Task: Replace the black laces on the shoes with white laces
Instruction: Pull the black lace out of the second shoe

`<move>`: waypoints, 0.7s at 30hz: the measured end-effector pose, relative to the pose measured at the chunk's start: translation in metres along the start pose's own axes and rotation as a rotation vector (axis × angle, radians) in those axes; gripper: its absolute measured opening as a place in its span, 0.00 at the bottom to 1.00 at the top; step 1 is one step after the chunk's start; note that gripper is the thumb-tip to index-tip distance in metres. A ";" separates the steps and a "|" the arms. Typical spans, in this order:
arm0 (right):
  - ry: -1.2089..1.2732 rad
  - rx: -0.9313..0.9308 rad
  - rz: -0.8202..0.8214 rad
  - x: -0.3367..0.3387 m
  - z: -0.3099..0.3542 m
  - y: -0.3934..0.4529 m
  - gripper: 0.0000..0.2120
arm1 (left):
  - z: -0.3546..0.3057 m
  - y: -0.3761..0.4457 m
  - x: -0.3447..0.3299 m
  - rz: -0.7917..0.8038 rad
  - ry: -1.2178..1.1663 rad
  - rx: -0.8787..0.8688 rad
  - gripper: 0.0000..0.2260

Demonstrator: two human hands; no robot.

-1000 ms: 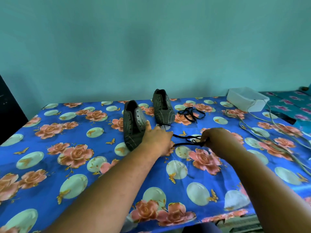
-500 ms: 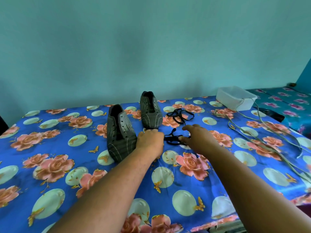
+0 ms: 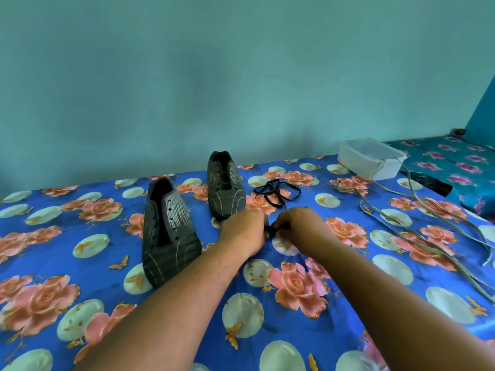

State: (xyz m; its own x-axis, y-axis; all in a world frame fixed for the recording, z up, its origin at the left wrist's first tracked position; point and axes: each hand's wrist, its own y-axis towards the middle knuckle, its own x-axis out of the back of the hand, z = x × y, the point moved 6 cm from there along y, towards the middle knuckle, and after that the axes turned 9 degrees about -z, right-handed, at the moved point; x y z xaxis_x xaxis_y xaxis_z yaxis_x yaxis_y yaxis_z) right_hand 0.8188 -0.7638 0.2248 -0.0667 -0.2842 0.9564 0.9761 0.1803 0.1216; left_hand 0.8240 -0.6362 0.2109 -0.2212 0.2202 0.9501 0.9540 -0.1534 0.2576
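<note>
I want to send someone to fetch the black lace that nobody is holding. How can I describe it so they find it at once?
On the flowered blue tablecloth, look beside the far shoe, on the side of the white tub. The loose black lace lies there in a flat tangle. The other black lace is bunched between the two hands, and the pale laces are much lighter.

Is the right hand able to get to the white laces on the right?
Probably yes. The right hand is busy pinching a bundled black lace with the left hand, but only bare cloth lies between it and the white laces.
</note>
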 end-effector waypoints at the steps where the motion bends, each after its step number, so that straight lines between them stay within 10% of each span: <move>1: 0.057 0.003 -0.044 0.005 -0.005 0.008 0.10 | -0.002 0.009 0.002 -0.026 -0.023 0.007 0.09; 9: 0.302 0.019 -0.322 0.040 -0.040 0.085 0.09 | -0.025 0.088 0.029 -0.281 0.168 -0.003 0.07; 21: 0.118 -0.051 -0.026 -0.009 -0.089 0.106 0.42 | 0.005 0.117 -0.028 0.287 0.464 0.028 0.24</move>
State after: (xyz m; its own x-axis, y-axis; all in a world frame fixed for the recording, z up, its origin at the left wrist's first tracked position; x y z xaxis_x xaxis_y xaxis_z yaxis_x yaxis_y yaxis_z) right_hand 0.9416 -0.8257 0.2052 -0.0707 -0.3974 0.9149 0.9838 0.1237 0.1298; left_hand 0.9431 -0.6559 0.2136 -0.0115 -0.2758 0.9611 0.9928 -0.1174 -0.0219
